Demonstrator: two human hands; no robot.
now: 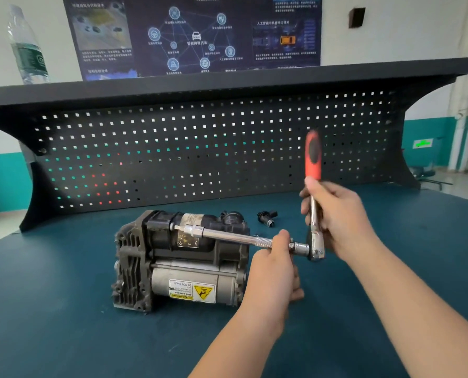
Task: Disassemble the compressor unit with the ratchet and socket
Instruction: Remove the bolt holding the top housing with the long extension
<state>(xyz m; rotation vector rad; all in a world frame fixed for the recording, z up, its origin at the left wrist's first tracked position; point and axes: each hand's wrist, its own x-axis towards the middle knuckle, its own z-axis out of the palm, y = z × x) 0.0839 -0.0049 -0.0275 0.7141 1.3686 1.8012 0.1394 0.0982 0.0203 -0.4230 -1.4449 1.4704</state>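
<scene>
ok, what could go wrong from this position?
1. The long extension bar runs nearly level from the ratchet to the bit at the compressor; side load could tip the bit off the fastener.
2. The compressor rests unclamped on the mat, so torque may shift it.
3. The right hand grips low, near the head: less leverage.

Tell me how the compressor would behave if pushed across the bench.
The compressor is probably heavy for its size: its housing and cylinder look like solid metal. It would likely slide rather than roll, since it sits on a broad finned base on the bench mat. It looks rigid and unlikely to tip.
</scene>
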